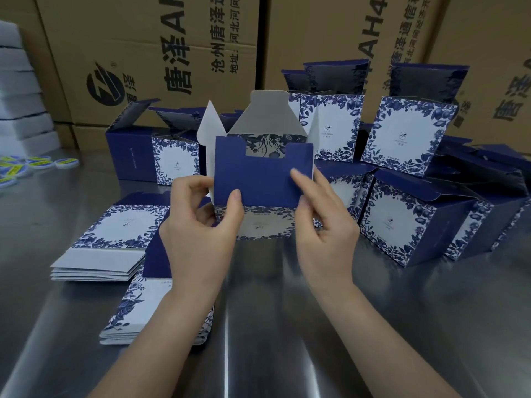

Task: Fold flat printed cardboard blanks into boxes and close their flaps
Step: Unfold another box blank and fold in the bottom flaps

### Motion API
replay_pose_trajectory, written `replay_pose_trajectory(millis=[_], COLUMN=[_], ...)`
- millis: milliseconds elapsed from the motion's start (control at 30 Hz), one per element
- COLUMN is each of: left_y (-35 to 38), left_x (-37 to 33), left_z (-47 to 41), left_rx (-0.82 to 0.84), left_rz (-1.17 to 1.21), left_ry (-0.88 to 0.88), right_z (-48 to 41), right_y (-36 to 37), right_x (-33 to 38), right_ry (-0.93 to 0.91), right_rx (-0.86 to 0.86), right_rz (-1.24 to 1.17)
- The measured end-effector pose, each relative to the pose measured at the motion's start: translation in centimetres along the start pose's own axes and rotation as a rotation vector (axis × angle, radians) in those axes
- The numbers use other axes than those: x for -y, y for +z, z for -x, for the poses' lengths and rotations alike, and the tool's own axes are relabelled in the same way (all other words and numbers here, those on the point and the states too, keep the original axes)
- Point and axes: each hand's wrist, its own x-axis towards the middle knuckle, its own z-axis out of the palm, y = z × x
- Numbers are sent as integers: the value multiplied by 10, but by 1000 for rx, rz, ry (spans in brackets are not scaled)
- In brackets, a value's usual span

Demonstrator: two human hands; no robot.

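Observation:
A half-formed blue and white box [263,173] is held up above the steel table, its end flaps standing open. The near navy flap with a notch faces me; a grey inner flap rises behind it. My left hand [201,222] grips the box's lower left edge, thumb pressed on the navy flap. My right hand [319,222] pinches the flap's right edge between thumb and fingers. Two stacks of flat printed blanks lie at left: one [112,242] further back, one [138,308] nearer, partly under my left forearm.
Several folded boxes with open lids stand behind [330,130] and to the right [425,219]. Large brown cartons [161,53] form a wall at the back. White foam pieces [20,90] are stacked at far left, with yellow-green stickers [31,163] beside them. Steel tabletop [287,326] lies below.

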Motion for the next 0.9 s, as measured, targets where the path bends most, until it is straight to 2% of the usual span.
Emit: replay_pose_trajectory(millis=[133, 333, 567, 900], left_y=[-1, -1, -2, -4], left_x=[-1, 2, 4, 4], left_z=[-1, -1, -2, -6], left_rx=[-6, -8, 12, 48], left_rz=[-16, -51, -23, -28], left_ry=[-8, 2, -26, -59], right_z=[-1, -5, -7, -5], right_y=[-2, -5, -3, -1], right_x=[0, -3, -20, -19], right_ry=[-54, -62, -192, -223], right_rx=[66, 214, 163, 165], right_rz=[117, 170, 255, 261])
